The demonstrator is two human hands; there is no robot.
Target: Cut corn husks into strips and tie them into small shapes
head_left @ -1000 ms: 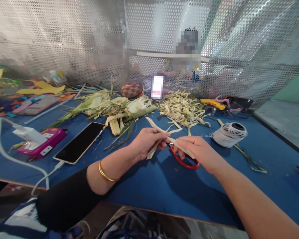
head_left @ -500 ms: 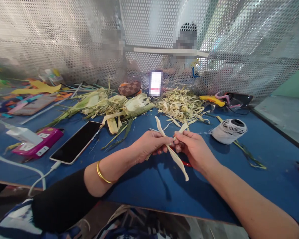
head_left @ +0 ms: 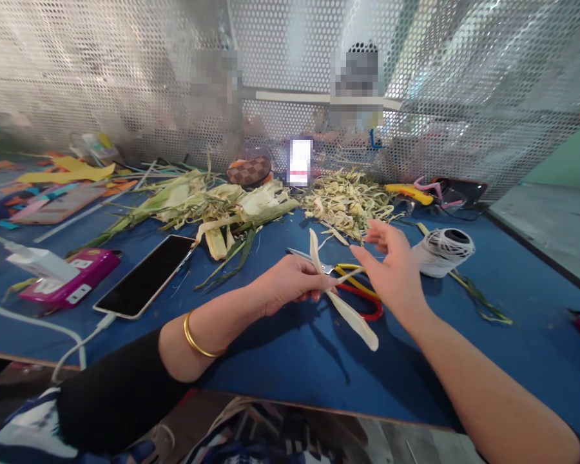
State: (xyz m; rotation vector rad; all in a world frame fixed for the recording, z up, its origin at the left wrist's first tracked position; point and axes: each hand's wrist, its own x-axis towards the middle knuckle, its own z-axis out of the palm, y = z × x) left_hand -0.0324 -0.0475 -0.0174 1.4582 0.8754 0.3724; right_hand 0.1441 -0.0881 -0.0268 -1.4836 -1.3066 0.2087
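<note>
My left hand (head_left: 297,283) pinches crossed pale corn husk strips (head_left: 352,317) between thumb and fingers. One long strip runs from upper left to lower right, and a narrower end sticks out to the right. My right hand (head_left: 389,264) is raised beside it, fingers apart, with nothing visible in it. Scissors with red and yellow handles (head_left: 374,308) lie on the blue table under the husks, their blades partly hidden by my left hand. Just beyond my right hand stands a spool of white thread (head_left: 445,251), its near side partly covered by the hand.
A heap of shredded husk strips (head_left: 350,203) and larger husks (head_left: 241,206) lie at the back, near a checkered pouch (head_left: 249,171). On the left are a phone (head_left: 147,276) on a cable and a magenta power strip (head_left: 72,277). A perforated metal panel (head_left: 290,38) closes the back.
My right hand has let go of the husk strips and moved right and up, its fingers spreading. The scissors show more now. My left hand keeps its pinch.
</note>
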